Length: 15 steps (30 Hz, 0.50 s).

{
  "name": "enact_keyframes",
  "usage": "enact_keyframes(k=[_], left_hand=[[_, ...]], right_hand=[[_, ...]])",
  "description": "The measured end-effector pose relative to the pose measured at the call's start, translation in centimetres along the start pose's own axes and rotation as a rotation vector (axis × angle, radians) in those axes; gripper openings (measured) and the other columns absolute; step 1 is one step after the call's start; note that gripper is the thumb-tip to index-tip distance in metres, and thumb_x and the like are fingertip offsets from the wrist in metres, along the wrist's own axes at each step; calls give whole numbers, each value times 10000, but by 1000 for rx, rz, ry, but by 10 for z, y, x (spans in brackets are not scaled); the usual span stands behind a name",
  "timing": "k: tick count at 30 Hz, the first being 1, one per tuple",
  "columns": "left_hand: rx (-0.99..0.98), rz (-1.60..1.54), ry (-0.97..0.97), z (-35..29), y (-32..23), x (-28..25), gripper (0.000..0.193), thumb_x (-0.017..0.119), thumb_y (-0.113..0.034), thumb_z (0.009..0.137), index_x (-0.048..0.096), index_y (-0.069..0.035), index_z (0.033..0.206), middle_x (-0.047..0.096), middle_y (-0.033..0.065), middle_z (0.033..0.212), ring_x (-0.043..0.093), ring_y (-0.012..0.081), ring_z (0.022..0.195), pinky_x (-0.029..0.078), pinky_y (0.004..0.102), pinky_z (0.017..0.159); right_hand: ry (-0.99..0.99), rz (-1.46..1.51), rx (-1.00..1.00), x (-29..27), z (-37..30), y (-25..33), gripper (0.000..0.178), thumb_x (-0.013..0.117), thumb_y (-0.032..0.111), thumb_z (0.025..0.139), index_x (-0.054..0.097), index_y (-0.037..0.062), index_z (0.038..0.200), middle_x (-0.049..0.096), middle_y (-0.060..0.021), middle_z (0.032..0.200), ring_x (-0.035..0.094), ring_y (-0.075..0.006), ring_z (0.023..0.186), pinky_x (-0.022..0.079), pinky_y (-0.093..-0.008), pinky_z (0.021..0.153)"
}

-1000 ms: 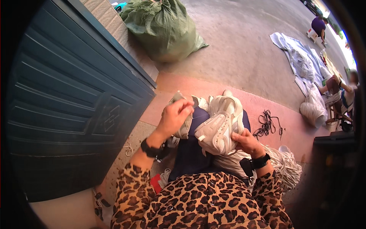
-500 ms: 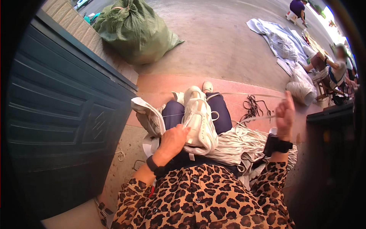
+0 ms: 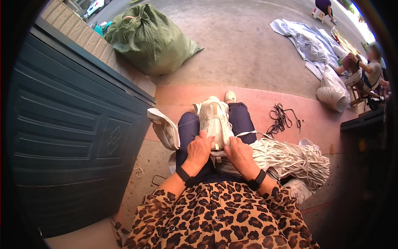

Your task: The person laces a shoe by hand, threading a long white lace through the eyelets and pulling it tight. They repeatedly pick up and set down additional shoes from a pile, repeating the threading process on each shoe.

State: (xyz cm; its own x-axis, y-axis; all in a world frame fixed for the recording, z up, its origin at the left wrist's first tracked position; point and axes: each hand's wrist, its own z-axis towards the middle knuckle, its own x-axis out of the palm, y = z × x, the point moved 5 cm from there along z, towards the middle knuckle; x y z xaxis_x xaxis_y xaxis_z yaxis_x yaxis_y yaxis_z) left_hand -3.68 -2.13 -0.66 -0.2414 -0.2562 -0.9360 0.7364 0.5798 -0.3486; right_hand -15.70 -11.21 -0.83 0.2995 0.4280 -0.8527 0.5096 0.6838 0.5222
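Head view: looking down at a cream sneaker point(image 3: 214, 120) near the dial's centre, between dark trouser legs point(image 3: 241, 117). Clamping its near end at about 7 o'clock with the fingers of the left hand point(image 3: 198, 150), and at 5 with the right hand point(image 3: 242, 157). Also spotting another pale shoe point(image 3: 164, 129) at 9, black cord point(image 3: 282, 119) tangled at 3, a fat lace bundle point(image 3: 292, 162) at 4, plus a big green sack point(image 3: 151, 43) up at 11.
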Motion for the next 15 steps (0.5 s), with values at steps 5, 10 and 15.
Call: enact_keyframes(k=[5,10,15], left_hand=[[17,84,-113,7,29,21,320,531,-298,865,427,5,872,555,175,648,590,326,562,482,384,488],[-39,-34,-54,3,35,32,319,534,-230,857,405,19,1009,568,227,735,579,388,665,470,442,560],[-59,-98,-88,0,22,34,306,529,-270,860,393,-19,970,552,204,715,580,367,602,478,433,526]], right_hand=[[-146,39,-138,27,15,1,246,567,174,800,518,2,969,568,-148,759,586,-320,564,474,-403,495],[-109,70,-91,39,12,-5,282,564,162,799,504,-3,1020,565,-156,773,588,-329,584,475,-412,509],[-49,92,-46,35,9,-13,252,556,128,795,509,7,1011,582,-175,834,583,-364,652,470,-439,565]])
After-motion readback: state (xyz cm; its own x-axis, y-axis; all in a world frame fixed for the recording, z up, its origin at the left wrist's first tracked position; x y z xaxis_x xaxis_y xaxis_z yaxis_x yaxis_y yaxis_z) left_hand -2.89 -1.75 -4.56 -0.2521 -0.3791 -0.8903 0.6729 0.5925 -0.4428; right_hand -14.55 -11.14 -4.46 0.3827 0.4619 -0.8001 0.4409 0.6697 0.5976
